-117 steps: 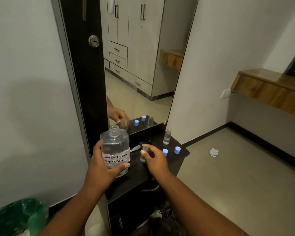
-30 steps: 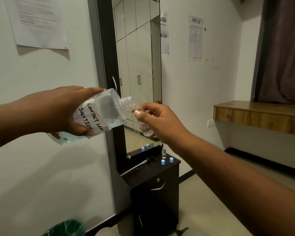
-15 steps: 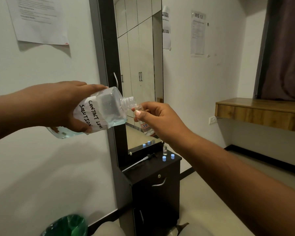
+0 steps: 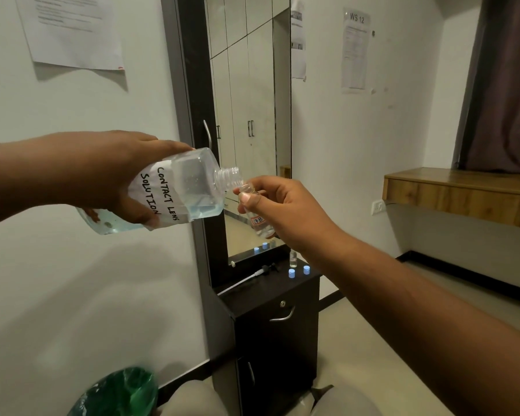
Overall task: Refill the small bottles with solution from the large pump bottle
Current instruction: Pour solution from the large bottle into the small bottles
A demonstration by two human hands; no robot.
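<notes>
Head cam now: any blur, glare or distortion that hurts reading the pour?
Head view: sharp on the big bottle, label legible; wide-angle bend in the mirror frame and edges; soft dim light, faint hand shadows on the wall; no strong glare; small bottle partly hidden by the right hand.

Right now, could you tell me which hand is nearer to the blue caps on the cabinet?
Right. The right hand, holding the small bottle, is up above the caps; the left hand, gripping the large bottle, is farther to their left.
</notes>
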